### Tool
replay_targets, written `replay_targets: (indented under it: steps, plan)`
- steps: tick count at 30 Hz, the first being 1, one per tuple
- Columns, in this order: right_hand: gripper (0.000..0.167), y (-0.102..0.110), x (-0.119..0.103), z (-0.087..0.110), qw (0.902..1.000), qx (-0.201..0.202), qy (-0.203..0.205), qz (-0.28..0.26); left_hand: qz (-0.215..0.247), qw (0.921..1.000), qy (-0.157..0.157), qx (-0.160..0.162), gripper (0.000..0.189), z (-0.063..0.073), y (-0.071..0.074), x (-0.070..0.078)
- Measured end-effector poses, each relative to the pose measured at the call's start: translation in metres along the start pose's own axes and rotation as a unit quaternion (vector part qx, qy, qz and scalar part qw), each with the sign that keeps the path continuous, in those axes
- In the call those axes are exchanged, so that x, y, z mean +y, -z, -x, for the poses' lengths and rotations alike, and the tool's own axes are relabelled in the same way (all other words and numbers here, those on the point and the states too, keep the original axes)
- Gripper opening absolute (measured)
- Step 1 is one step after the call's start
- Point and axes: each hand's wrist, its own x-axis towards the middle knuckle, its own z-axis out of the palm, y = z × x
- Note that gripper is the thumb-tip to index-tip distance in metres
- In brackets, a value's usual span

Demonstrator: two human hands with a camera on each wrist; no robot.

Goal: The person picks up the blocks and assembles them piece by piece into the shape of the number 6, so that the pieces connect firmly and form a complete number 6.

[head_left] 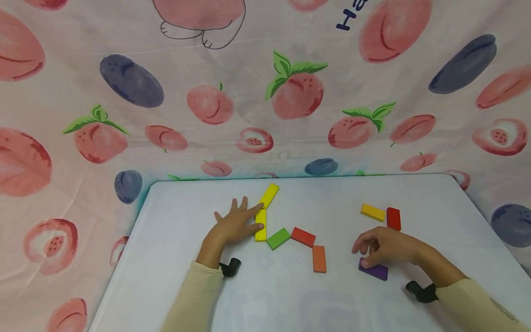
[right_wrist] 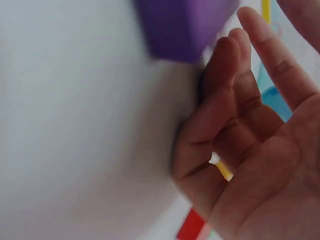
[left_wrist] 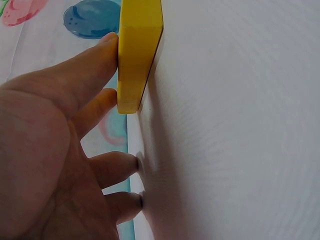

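Observation:
My left hand (head_left: 234,224) is spread flat at the left of two yellow blocks. Its index finger touches the joint where the upper yellow block (head_left: 271,192) meets the lower yellow block (head_left: 260,216), and the thumb touches the lower one. In the left wrist view, thumb and index fingertips rest against the side of a yellow block (left_wrist: 140,50). On the right, my right hand (head_left: 390,244) hovers low with loosely bent fingers, its thumb touching the left end of a purple block (head_left: 378,272). The right wrist view shows the purple block (right_wrist: 175,30) blurred beside the fingers.
From the lower yellow block a crooked line continues with a green block (head_left: 278,239), a red block (head_left: 303,236) and an orange block (head_left: 319,259). Beyond my right hand lie a yellow-orange block (head_left: 373,212) and another red block (head_left: 393,217). A fruit-patterned cloth (head_left: 249,69) hangs behind the white table (head_left: 186,198).

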Motion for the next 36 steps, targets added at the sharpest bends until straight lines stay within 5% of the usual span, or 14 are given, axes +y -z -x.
replay_targets:
  steps: [14,23,36]
  plan:
    - [0.032,-0.004,0.010,0.006,0.9986,0.000,0.048,0.022,-0.003,1.0000,0.000,-0.001,0.066,-0.001,0.001,0.001]
    - [0.029,-0.007,0.002,0.000,0.9988,0.014,0.038,0.027,0.000,1.0000,0.002,-0.002,0.066,0.000,0.001,0.000]
    - [0.040,-0.019,-0.008,-0.007,0.9972,0.060,-0.004,-0.045,0.004,1.0000,-0.002,-0.001,0.065,0.001,0.000,0.000]
